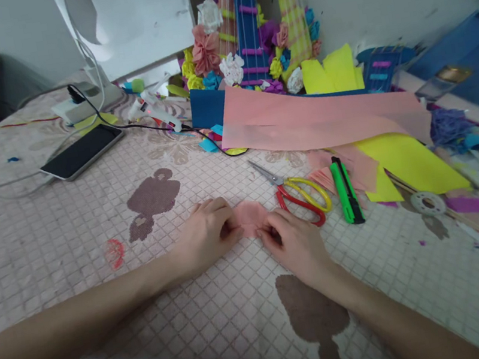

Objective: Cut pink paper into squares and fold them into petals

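Observation:
Between my two hands, just above or on the patterned tablecloth, is a small rounded piece of pink paper (250, 214). My left hand (211, 229) pinches its left edge, fingers curled in. On the opposite side, my right hand (291, 235) is closed on its lower right edge. Scissors (298, 191) with one yellow and one red handle lie beyond my right hand, blades pointing away to the left. To their right rests a green utility knife (346, 191).
A long pink paper sheet (315, 113) lies at the back over blue and yellow pieces. A phone (84, 151), a white glue gun (159, 114) with a black cord and a power strip (86, 100) are at the back left. Paper-decorated guitar shapes (248, 26) lean upright behind.

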Demonstrator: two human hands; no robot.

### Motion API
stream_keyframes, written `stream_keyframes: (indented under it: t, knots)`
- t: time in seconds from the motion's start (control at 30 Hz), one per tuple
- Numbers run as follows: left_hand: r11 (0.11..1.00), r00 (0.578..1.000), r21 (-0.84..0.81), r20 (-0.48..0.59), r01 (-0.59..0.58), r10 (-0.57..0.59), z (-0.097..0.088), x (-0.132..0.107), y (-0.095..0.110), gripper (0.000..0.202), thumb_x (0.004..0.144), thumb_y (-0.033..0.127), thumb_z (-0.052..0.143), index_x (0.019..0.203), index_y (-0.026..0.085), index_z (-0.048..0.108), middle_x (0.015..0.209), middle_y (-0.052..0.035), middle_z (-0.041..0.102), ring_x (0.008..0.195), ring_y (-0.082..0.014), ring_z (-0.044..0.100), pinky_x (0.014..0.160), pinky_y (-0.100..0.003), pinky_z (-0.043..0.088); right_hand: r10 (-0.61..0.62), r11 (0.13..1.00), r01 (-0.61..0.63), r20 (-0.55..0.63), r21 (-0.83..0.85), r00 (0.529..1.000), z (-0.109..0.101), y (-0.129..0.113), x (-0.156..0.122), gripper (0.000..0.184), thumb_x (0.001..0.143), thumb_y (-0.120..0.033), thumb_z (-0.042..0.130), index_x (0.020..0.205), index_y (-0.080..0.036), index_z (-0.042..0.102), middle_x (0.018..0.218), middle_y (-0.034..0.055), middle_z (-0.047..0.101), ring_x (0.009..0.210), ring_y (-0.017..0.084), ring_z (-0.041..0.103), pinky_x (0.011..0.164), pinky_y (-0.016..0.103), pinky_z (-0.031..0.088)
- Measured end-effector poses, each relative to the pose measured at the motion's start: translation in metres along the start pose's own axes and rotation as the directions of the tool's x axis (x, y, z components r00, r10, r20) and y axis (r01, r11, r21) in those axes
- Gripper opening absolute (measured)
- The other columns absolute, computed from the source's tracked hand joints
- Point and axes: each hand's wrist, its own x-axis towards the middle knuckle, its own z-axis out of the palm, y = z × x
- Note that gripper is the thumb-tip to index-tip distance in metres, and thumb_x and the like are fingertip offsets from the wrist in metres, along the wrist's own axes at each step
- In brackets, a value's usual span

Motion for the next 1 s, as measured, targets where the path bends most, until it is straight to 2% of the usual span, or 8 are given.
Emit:
stream_keyframes:
  t: [0.23, 0.33, 0.47, 0.57, 0.67, 0.8, 0.9, 1.0]
  knots:
    - [0.995, 0.999, -0.1, -0.033, 0.008, -0.011, -0.001, -0.005, -0.002, 0.001, 0.081, 0.016, 0.057, 0.08, 0.016, 0.055, 0.083, -0.0028, 0.057, 0.082, -0.0159, 0.052, 0.072, -0.029, 0.042, -0.016, 0.997, 0.019, -0.035, 0.076, 0.999, 0.001, 0.003, -0.003, 0.006, 0.088, -0.024, 0.054, 0.085, -0.019, 0.052, 0.08, 0.0007, 0.061, 0.068, 0.015, 0.062, 0.052, 0.023, 0.038]
    - [0.985, 1.0, -0.172, -0.019, -0.025, 0.023, -0.003, -0.006, -0.002, 0.009, 0.083, 0.011, 0.052, 0.085, 0.016, 0.06, 0.089, -0.0037, 0.058, 0.089, -0.0164, 0.053, 0.077, -0.031, 0.042, -0.047, 0.994, 0.05, -0.028, 0.094, 0.999, 0.0, 0.004, -0.005, 0.005, 0.09, -0.021, 0.05, 0.091, -0.019, 0.054, 0.085, 0.0033, 0.062, 0.074, 0.016, 0.062, 0.054, 0.023, 0.041]
    - [0.989, 0.999, -0.141, 0.02, -0.047, 0.05, -0.004, -0.008, -0.001, 0.024, 0.085, 0.011, 0.051, 0.095, 0.024, 0.068, 0.095, -0.0031, 0.058, 0.094, -0.0175, 0.052, 0.087, -0.037, 0.037, -0.119, 0.993, 0.119, -0.011, 0.003, 0.993, -0.004, 0.003, -0.006, 0.019, 0.09, -0.016, 0.045, 0.098, -0.021, 0.062, 0.09, 0.0047, 0.061, 0.07, 0.014, 0.06, 0.052, 0.023, 0.042]
    - [0.992, 0.998, -0.113, 0.034, -0.05, 0.054, -0.003, -0.008, -0.002, 0.027, 0.086, 0.012, 0.052, 0.1, 0.027, 0.069, 0.095, -0.0031, 0.058, 0.095, -0.0179, 0.052, 0.088, -0.039, 0.036, -0.209, 0.977, 0.209, 0.008, -0.026, 0.978, -0.006, 0.004, -0.009, 0.034, 0.089, -0.01, 0.041, 0.108, -0.024, 0.065, 0.092, 0.0061, 0.062, 0.074, 0.016, 0.06, 0.058, 0.025, 0.047]
    - [0.993, 0.997, -0.102, 0.041, -0.054, 0.058, -0.003, -0.009, -0.004, 0.025, 0.087, 0.013, 0.052, 0.1, 0.026, 0.069, 0.094, -0.0035, 0.058, 0.095, -0.0183, 0.053, 0.088, -0.037, 0.037, -0.267, 0.964, 0.267, 0.024, 0.003, 0.963, -0.006, 0.009, -0.013, 0.046, 0.087, -0.006, 0.037, 0.122, -0.024, 0.061, 0.094, 0.007, 0.063, 0.081, 0.018, 0.06, 0.067, 0.03, 0.051]
    - [0.994, 0.997, -0.097, 0.055, -0.053, 0.058, -0.004, -0.009, -0.006, 0.022, 0.087, 0.014, 0.052, 0.097, 0.024, 0.069, 0.094, -0.004, 0.059, 0.095, -0.0183, 0.053, 0.085, -0.035, 0.039, -0.265, 0.964, 0.263, 0.054, 0.036, 0.963, -0.007, 0.015, -0.018, 0.051, 0.086, -0.006, 0.037, 0.131, -0.023, 0.054, 0.104, 0.009, 0.063, 0.093, 0.021, 0.06, 0.077, 0.034, 0.053]
    - [0.993, 0.996, -0.105, 0.06, -0.056, 0.063, -0.005, -0.008, -0.006, 0.023, 0.086, 0.014, 0.053, 0.099, 0.024, 0.069, 0.094, -0.0043, 0.059, 0.095, -0.0185, 0.053, 0.084, -0.034, 0.04, -0.286, 0.958, 0.286, 0.091, 0.012, 0.954, -0.01, 0.013, -0.02, 0.054, 0.087, -0.005, 0.036, 0.135, -0.023, 0.05, 0.108, 0.0107, 0.061, 0.095, 0.022, 0.059, 0.079, 0.037, 0.052]
    - [0.992, 0.996, -0.115, 0.059, -0.053, 0.06, -0.005, -0.007, -0.006, 0.022, 0.087, 0.015, 0.053, 0.098, 0.024, 0.069, 0.094, -0.0042, 0.059, 0.096, -0.0185, 0.053, 0.084, -0.033, 0.04, -0.295, 0.954, 0.299, 0.155, -0.004, 0.943, -0.013, 0.012, -0.022, 0.058, 0.086, -0.005, 0.038, 0.138, -0.029, 0.046, 0.109, 0.0092, 0.06, 0.092, 0.022, 0.058, 0.08, 0.039, 0.052]
